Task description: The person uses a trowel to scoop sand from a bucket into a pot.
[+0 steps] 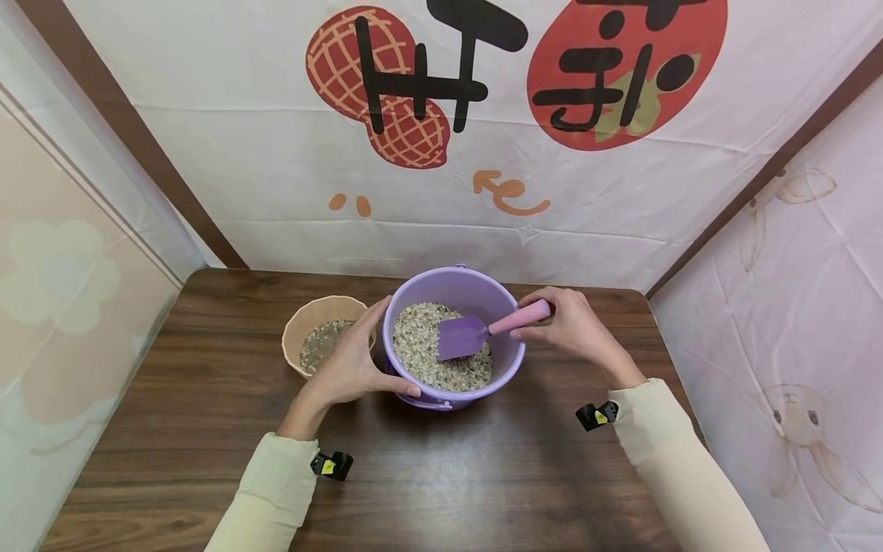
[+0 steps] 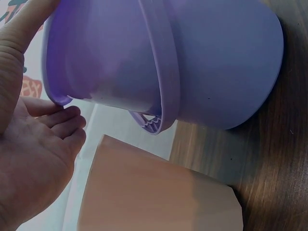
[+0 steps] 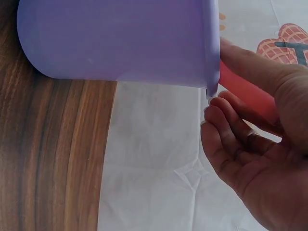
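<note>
A purple bucket (image 1: 512, 366) stands upright on the table with pale gravel (image 1: 422, 337) inside. My left hand (image 1: 353, 364) spreads its thumb and index finger along the bucket's left rim; in the left wrist view the other fingers are loosely bent. My right hand (image 1: 569, 326), at the right rim, holds the pink handle of a toy shovel (image 1: 461, 338) between thumb and fingers. The shovel's purple blade lies over the gravel inside the bucket. In the right wrist view the shovel's handle (image 3: 248, 96) slants from the rim into the hand.
A peach bowl (image 1: 301, 320) with some gravel in it stands left of the bucket, partly behind my left hand. The dark wooden table (image 1: 441, 475) meets a printed white cloth (image 1: 276, 176) at its back edge. Cloth panels flank both sides.
</note>
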The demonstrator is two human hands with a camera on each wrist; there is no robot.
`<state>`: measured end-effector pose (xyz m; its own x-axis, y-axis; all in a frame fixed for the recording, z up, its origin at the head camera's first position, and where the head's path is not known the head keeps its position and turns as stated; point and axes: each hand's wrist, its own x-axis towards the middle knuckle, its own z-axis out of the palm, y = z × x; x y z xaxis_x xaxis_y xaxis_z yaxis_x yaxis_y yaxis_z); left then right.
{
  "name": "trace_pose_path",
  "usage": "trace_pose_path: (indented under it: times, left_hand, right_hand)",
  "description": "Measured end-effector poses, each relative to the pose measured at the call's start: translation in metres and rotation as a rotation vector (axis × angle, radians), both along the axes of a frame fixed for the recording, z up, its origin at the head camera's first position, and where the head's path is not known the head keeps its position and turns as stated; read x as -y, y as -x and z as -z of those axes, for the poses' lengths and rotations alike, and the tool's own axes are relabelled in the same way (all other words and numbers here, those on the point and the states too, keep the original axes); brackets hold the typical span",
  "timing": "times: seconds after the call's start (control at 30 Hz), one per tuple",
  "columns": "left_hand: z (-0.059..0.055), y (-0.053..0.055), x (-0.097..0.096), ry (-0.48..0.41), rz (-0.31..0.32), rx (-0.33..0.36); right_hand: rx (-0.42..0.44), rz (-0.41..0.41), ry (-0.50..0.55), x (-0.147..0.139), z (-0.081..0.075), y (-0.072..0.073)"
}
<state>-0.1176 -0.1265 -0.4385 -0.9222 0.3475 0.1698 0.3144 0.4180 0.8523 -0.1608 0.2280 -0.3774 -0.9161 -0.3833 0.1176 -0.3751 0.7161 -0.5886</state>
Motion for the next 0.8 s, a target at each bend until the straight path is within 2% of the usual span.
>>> trace_pose_path:
  times: [0.5,0.8]
  left_hand:
    - [-0.001,-0.001,-0.001,0.025,-0.011,0.008]
    - [-0.001,-0.001,-0.001,0.016,-0.005,0.0]
  right_hand:
    - [-0.04,-0.015,-0.008,0.008,-0.003,-0.002]
    - [-0.006,-0.051,-0.005,0.013,-0.009,-0.002]
